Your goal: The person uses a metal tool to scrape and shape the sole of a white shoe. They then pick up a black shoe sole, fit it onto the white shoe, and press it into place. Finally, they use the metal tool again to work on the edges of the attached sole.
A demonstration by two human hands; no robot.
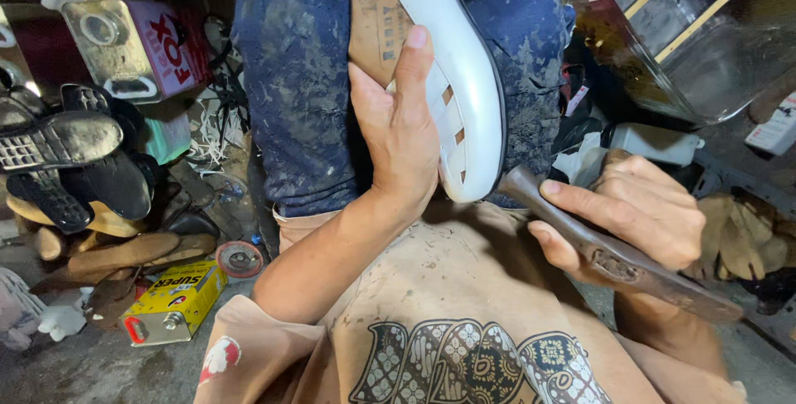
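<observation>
**White shoe on my knee, hammer at its toe**

Fingers of my left hand [402,134] are wrapped around the white shoe [452,80], the thumb pressed flat on the tan sole board with the tip pointing up, the other fingers curled behind where I cannot see them. So that hand is clamped on the shoe, which lies sole-side up along my thigh, resting on the stained blue trousers [298,80], its toe with the cut-out slits pointing down toward my belly.

My right hand [634,209] is closed around a hammer [613,250], fingers folded tight over the dark wooden handle and thumb laid along it. The worn metal head sits just beside the toe of the shoe; I cannot tell whether it touches.

Below both hands is my tan shirt [439,288] with a dark patterned print.

To my left on the floor lies a yellow glue can [176,302] on its side, a small round lid [239,259] near it, a heap of black sandals [66,155] over wooden shoe forms, and a pink and silver tin [137,43] further back. To my right stands a clear plastic box [688,47], with a white bottle [655,143] lying under it.
</observation>
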